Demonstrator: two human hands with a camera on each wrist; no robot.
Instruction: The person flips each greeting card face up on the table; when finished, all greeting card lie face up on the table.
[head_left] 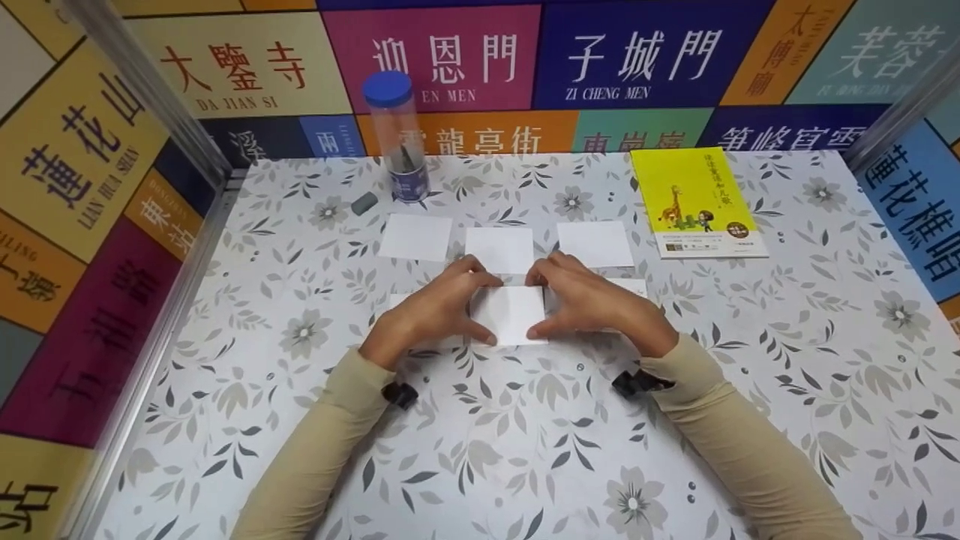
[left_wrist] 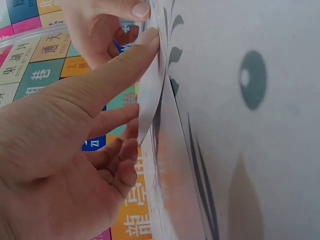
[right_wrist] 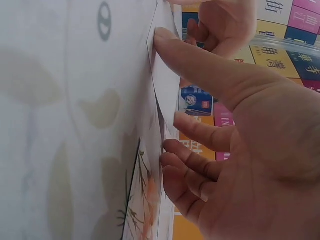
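Wall panels had all the readable text

You could read "DA JIAN SI" [head_left: 234, 103], "ZI CHENG MEN" [head_left: 607, 93] and "LIAN HUA SHAN" [head_left: 105, 184] on the coloured wall panels; the yellow book's [head_left: 694, 196] cover print was too small.

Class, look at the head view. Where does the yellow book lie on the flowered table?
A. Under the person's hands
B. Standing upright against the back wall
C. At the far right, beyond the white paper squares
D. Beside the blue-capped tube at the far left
C. The yellow book lies flat at the far right of the table, past the row of white paper squares, away from the tube.
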